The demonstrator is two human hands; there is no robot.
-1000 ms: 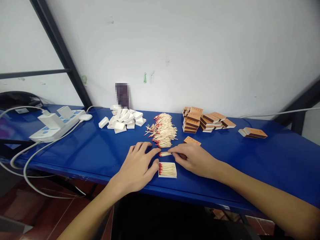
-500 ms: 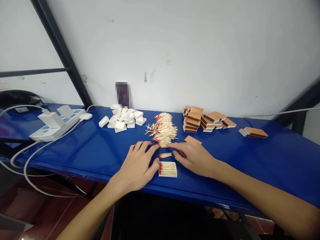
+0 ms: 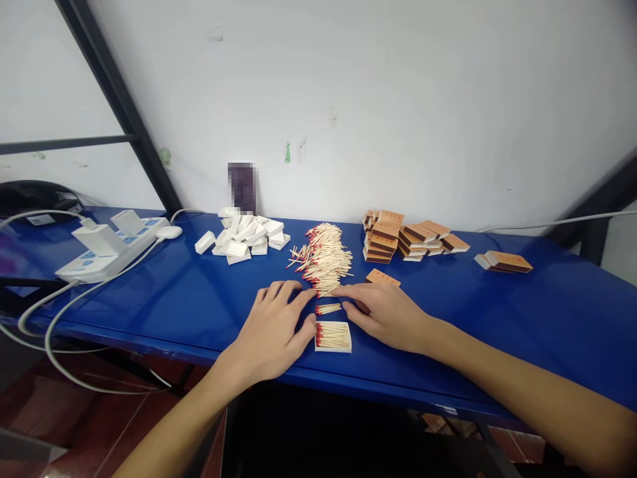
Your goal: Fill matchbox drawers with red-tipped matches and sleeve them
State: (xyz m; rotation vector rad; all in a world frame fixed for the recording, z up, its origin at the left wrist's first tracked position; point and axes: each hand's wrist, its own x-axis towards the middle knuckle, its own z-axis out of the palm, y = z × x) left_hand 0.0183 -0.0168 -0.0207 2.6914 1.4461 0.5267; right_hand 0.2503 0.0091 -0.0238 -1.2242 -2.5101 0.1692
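We judge the step in hand as parting a few matches from the heap (image 3: 326, 259) on the blue worktop (image 3: 199, 312). Our left hand (image 3: 271, 328) sets an index fingertip by the red heads; our right hand (image 3: 393, 317) meets the stick ends. Both thumbs stand wide of the index fingers; we see neither hand gripping. Next move, we think, calls for light, even pressure from both ends.

Count: one match-filled tray (image 3: 332, 350) beside the left thumb; one small bunch (image 3: 328, 309) between it and the heap; one lone orange box (image 3: 383, 277) near the right hand. White trays (image 3: 243, 232) and stacked boxes (image 3: 385, 232) overlap, uncountable.
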